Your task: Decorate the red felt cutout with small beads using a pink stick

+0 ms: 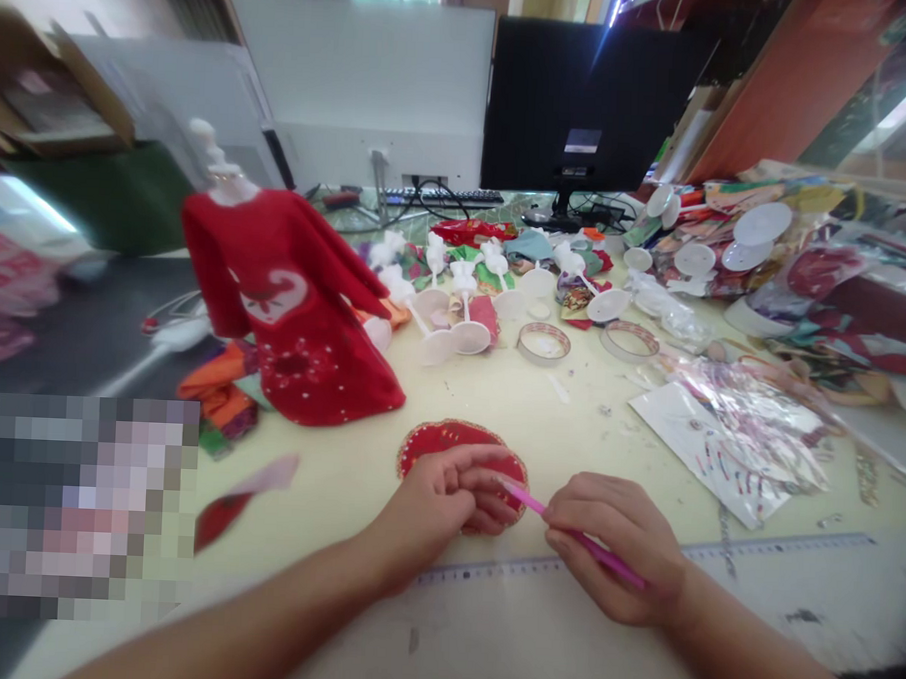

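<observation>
A round red cloth piece [438,437] with a beaded, gold-coloured edge lies on the table in front of me. Over it rests my left hand [446,494], turned partly palm up, its fingers loosely spread and partly hiding the cloth. My right hand [613,542] grips a slim pink pen-like stick [590,548]. The stick's pale tip meets the fingers of my left hand; anything tiny at that spot is too small to make out. To the left stands a small dress form wearing a red long-sleeved dress [289,302] with a white paisley motif.
A ruler [781,546] lies along the near side. At right is a white card [708,446] with small coloured decorations. Two tape rolls [544,343] and several white mini stands [465,325] sit behind, before two monitors [594,115]. Fabric scraps [221,394] lie left.
</observation>
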Motion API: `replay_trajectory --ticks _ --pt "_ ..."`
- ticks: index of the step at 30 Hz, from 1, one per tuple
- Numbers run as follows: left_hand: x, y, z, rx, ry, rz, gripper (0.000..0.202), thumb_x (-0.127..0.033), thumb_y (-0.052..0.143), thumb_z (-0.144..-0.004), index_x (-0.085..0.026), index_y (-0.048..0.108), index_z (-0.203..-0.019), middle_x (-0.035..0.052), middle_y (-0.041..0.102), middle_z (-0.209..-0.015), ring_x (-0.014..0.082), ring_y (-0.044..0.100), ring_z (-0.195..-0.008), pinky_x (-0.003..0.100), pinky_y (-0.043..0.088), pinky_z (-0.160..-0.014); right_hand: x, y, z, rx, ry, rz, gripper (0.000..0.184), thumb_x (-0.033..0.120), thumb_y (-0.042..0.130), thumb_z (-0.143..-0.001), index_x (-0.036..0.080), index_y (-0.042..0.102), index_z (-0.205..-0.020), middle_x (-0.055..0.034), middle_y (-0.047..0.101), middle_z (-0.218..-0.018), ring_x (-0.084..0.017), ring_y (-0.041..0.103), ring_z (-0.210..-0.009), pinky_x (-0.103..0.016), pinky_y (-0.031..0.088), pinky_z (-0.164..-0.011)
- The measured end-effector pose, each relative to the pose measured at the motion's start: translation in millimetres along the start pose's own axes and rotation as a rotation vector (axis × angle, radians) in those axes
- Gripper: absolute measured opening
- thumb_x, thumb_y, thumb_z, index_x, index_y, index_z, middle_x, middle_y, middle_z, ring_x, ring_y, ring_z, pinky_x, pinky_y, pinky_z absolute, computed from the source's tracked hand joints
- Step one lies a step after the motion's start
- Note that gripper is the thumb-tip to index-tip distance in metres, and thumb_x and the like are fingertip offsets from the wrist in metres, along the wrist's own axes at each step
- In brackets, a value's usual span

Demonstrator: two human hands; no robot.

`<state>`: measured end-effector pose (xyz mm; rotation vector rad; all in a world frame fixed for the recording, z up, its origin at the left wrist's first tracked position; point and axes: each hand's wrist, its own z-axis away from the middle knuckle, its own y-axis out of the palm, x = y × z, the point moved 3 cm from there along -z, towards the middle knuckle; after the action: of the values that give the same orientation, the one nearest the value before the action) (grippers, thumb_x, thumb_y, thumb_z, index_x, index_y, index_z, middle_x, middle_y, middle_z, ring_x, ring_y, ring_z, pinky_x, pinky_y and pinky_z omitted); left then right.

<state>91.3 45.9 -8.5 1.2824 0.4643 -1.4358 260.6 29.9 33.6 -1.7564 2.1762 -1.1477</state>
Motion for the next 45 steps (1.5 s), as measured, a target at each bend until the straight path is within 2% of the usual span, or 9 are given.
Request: replay_trajectory --ticks 10,20,45 --pt "-1.2 0.5 1.4 -0.004 0.014 -0.006 0.053 -0.002 0.046 -0.064 -0.014 0.055 -0.115 0.0085 0.07 -0.092 0.0172 0.067 -0.08 0.026 0.05 -0.068 -0.4 0.7 0.3 0.005 0.013 0.005 0.013 0.008 0.051 -0.079 0.016 0.057 -0.088 -0.0027 0.062 -0.066 -0.013 0.056 -0.059 -0.026 0.049 -0.054" --pt "-1.9 2.0 1.1 0.003 -0.001 -0.026 0.056 -0.001 0.045 -0.062 -0.014 0.055 -0.116 0.008 0.07 -0.092 0.0171 0.067 -0.079 0.028 0.05 -0.071 -0.5 0.9 1.5 0.008 0.0 0.004 0.016 0.008 0.053 -0.078 0.016 0.056 -0.091 -0.0035 0.064 -0.069 -0.013 0.057 -0.062 -0.027 0.05 -0.056" --pt "-1.0 1.7 1.1 -0.003 0.033 -0.056 0.057 0.0 0.039 -0.061 -0.013 0.053 -0.115 0.0069 0.07 -0.091 0.0153 0.067 -0.077 0.025 0.049 -0.068 -1.3 2.3 5.9 0.013 -0.03 -0.022 0.018 0.002 0.057 -0.074 0.011 0.057 -0.09 -0.0069 0.063 -0.071 -0.013 0.054 -0.064 -0.027 0.047 -0.056"
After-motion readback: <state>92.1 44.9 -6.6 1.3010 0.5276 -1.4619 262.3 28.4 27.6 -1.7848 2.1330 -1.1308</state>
